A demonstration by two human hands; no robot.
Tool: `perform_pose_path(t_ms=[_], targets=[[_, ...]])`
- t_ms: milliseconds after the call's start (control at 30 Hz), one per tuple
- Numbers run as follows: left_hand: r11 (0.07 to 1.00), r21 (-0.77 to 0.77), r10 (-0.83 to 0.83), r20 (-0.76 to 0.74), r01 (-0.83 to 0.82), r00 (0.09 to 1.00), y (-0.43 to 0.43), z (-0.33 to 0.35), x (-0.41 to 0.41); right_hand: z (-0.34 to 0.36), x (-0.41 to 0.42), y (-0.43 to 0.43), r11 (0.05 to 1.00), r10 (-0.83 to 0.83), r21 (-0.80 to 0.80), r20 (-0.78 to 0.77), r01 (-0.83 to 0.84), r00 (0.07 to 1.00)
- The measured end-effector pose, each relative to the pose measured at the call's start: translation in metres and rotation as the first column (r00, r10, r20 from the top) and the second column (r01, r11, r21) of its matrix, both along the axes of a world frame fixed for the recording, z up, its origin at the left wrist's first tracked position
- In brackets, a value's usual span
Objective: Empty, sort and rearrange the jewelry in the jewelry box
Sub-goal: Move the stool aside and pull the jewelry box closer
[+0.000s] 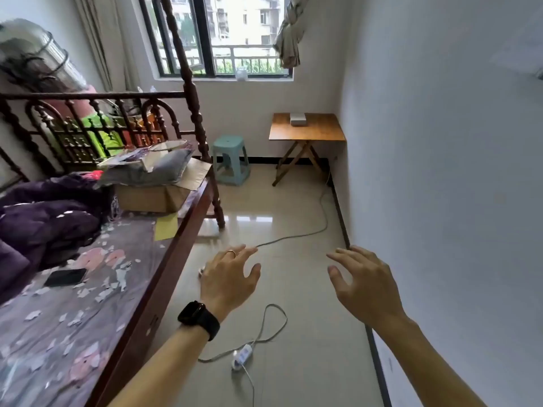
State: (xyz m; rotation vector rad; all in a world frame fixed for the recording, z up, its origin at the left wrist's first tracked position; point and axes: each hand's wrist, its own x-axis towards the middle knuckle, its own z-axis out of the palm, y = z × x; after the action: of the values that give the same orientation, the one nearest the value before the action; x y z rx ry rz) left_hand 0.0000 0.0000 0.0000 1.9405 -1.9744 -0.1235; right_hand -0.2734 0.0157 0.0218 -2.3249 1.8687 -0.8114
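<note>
Bedroom, left hand [229, 277], right hand [363, 284] spread, maybe jewelry box [298, 118] beyond

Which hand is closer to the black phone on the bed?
Left. The left hand hangs over the floor just past the edge of the bed, right of the phone; the right hand is farther right, near the wall.

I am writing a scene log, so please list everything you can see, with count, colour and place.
table: one, brown, far right corner
box: one, pale grey, on the table
stool: one, teal, left of the table
bed: one, dark wood frame, at left
cardboard box: one, brown, on the bed
phone: one, black, on the bed
cable: one, grey, across the floor
watch: one, black, left wrist
left hand: open, holds nothing
right hand: open, holds nothing
</note>
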Motion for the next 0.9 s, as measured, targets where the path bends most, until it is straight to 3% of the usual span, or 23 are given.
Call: perform_pose_path(t_ms=[233, 367, 600, 900], targets=[[1.0, 0.01, -0.024, 0.015, 0.024, 1.0, -0.141, 0.008, 0.017, 0.014, 0.011, -0.148, 1.0, -0.008, 0.022, -0.016, 0.009, 1.0], [1.0, 0.011, -0.028, 0.097, 0.027, 0.995, -0.227, 0.017, 0.03, 0.02, 0.013, -0.24, 0.998, -0.056, 0.018, 0.024, 0.056, 0.998], [1.0, 0.025, 0.001, 0.116, -0.004, 0.993, -0.384, 0.019, 0.041, 0.014, 0.022, -0.4, 0.997, -0.072, 0.028, 0.125, 0.07, 0.99], [0.996, 0.024, 0.078, 0.121, -0.081, 0.99, -0.598, 0.023, 0.04, -0.004, 0.036, -0.633, 0.997, 0.068, 0.026, 0.129, -0.072, 0.989]])
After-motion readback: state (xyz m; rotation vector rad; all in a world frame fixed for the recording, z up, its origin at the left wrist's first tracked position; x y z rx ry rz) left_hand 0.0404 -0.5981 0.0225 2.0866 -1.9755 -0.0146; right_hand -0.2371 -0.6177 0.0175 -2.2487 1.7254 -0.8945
